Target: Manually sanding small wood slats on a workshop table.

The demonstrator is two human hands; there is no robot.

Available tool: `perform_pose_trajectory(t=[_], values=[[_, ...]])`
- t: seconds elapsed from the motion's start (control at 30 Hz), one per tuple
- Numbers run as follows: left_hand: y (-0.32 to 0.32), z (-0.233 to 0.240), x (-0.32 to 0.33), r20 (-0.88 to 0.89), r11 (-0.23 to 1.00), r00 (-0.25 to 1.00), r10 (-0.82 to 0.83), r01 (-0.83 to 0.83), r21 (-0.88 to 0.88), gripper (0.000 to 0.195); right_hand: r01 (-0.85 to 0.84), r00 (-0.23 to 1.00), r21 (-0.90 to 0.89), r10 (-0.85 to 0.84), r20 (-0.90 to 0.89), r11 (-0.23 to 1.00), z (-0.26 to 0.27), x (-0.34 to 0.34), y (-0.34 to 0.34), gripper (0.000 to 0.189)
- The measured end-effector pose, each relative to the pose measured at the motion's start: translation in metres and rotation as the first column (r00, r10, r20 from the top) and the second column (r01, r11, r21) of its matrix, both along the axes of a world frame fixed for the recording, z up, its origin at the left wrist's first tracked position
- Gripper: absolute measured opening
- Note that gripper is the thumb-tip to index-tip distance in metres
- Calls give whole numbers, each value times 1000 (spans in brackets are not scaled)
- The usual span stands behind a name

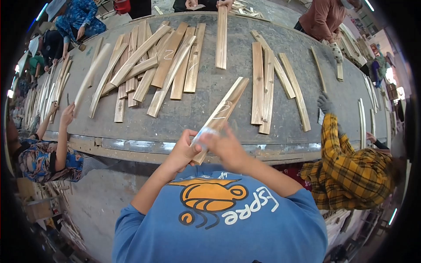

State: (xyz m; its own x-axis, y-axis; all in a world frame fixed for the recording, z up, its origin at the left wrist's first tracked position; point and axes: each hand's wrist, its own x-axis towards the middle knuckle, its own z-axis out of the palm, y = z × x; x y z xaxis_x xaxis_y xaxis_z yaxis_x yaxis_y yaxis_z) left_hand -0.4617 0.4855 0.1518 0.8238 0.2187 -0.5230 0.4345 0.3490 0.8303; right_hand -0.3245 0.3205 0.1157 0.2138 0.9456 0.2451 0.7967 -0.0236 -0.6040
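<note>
My left hand grips the near end of a wooden strip, which slants away to the right over the table edge. A chalk-like white mark is drawn on the strip's face. My right hand, blurred by motion, lies over the strip's near part. A pale, smeared patch shows at its fingers; whether this is a held thing cannot be made out. Beyond my hands, a pile of wooden strips lies to the left, several with white marks. A smaller group of strips lies to the right.
The long grey worktable has a worn metal strip along its near edge. One co-worker in a plaid sleeve works close on my right, another in a patterned shirt on my left. Opposite, a person's hand holds an upright strip.
</note>
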Motion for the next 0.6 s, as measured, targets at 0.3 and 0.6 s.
perform_pose_trajectory(t=[0.3, 0.6], values=[[50, -30, -39, -154, 925, 978, -143, 187, 331, 89, 720, 445, 67, -386, -808, 691, -109, 119, -26, 92], [79, -45, -80, -219, 6, 972, -88, 221, 975, 38, 603, 673, 56, -471, -571, 796, -105, 66, 13, 92]])
